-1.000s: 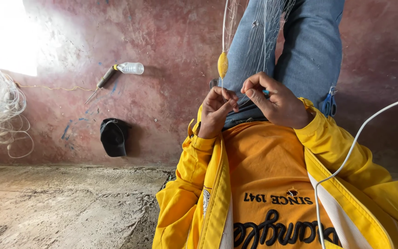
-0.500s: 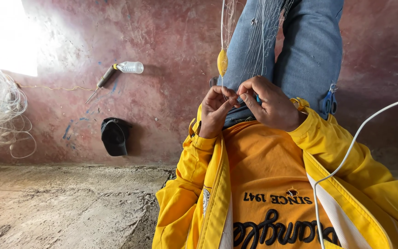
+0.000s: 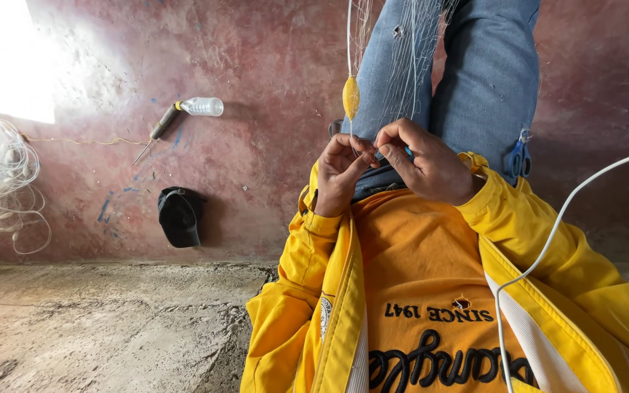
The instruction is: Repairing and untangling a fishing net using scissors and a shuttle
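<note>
Since a second ago both hands have drawn together: left hand (image 3: 340, 173) and right hand (image 3: 424, 161) pinch fine net (image 3: 402, 65) strands (yellow float (image 3: 351, 97) at 12 o'clock), suggesting a knot being tightened.

Reddish floor (image 3: 183, 58) (bright glare), rough concrete (image 3: 96, 327)

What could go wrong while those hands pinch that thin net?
The left hand and right hand both pinch the fine net, so its thin threads might tangle or dig into the fingers. The net drapes over the jeans close to the blue scissors, and it may snag there. The white cable could catch the right arm.
</note>
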